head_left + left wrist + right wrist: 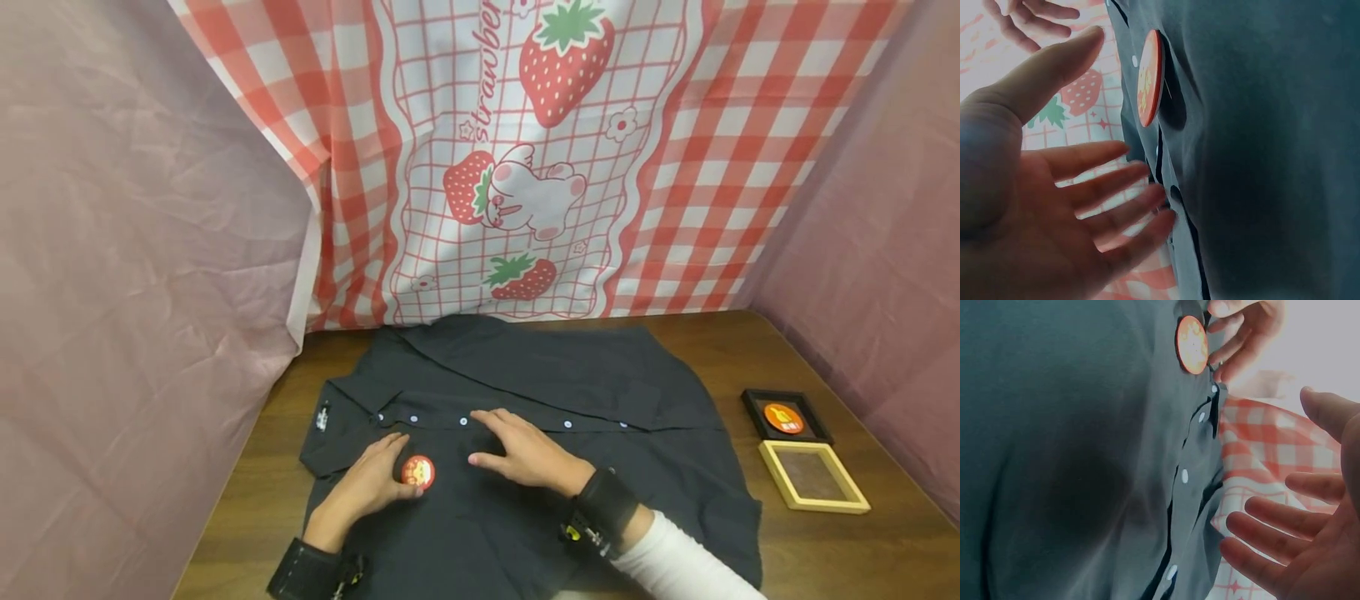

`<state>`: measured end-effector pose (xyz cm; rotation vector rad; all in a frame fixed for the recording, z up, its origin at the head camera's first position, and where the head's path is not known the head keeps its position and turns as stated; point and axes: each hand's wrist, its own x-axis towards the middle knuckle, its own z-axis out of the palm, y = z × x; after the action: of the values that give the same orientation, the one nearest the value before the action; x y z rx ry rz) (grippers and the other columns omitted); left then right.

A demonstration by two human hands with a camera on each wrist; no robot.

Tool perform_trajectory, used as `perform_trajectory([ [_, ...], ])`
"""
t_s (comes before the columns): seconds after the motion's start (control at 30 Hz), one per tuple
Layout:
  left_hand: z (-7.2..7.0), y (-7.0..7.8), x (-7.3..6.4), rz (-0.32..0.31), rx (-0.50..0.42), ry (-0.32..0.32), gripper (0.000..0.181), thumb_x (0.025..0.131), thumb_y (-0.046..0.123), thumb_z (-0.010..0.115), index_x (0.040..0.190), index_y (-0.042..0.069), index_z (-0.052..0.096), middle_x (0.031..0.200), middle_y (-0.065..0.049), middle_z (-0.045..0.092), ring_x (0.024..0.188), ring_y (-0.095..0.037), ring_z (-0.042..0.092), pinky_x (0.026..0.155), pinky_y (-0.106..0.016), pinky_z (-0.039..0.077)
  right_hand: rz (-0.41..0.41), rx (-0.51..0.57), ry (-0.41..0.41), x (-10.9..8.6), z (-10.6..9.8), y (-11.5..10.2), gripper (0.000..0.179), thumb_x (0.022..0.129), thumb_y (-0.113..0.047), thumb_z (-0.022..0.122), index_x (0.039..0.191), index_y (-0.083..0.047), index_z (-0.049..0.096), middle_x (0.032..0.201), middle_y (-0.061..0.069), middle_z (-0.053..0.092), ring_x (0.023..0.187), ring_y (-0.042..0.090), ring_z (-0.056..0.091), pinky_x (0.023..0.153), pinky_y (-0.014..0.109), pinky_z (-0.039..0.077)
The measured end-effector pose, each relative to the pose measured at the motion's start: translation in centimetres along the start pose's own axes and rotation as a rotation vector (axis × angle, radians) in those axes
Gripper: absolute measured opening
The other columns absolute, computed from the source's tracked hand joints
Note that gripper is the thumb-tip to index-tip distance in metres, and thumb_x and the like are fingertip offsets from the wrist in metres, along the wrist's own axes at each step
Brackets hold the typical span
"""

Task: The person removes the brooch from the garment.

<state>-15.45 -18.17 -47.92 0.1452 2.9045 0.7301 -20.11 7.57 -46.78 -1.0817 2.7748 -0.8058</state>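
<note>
A dark button-up shirt lies spread on the table, its collar to the left and a row of white buttons running across it. On its chest sits a round red pin badge with a yellow and white picture; the left wrist view shows it edge-on, standing slightly off the cloth with a thin pin behind. My left hand is spread around the badge's left side, thumb and fingers apart and holding nothing. To the right of the badge, my right hand hovers over the shirt near the button row, fingers extended and nothing in them.
On the table's right side, a black square frame has an orange round badge in it. A light wooden frame lies just in front. Wooden tabletop shows around the shirt. A strawberry-print checked cloth hangs behind.
</note>
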Motion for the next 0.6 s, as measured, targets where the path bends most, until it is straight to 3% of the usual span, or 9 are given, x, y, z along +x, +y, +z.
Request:
perform_trajectory([
  [0.2,-0.1,0.1,-0.3,0.019,0.003,0.022,0.074,0.071,0.027,0.086,0.132,-0.002,0.056,0.135,-0.019,0.056,0.128,-0.038,0.05,0.107,-0.053,0.041,-0.014,-0.003,-0.004,0.6,-0.1,-0.6,0.061,0.091,-0.043,0.065,0.14,-0.01,0.05,0.133,0.01,0.057,0.121,0.026,0.058,0.099,0.045,0.049],
  [0.6,-0.2,-0.4,-0.3,0.013,0.006,-0.041,0.074,0.07,0.027,0.087,0.13,-0.003,0.057,0.135,-0.019,0.056,0.126,-0.039,0.05,0.104,-0.056,0.042,-0.057,-0.064,-0.092,2.5,1.9,-3.2,0.057,0.092,-0.043,0.065,0.136,-0.008,0.055,0.125,0.006,0.06,0.115,0.019,0.06,0.098,0.036,0.051],
])
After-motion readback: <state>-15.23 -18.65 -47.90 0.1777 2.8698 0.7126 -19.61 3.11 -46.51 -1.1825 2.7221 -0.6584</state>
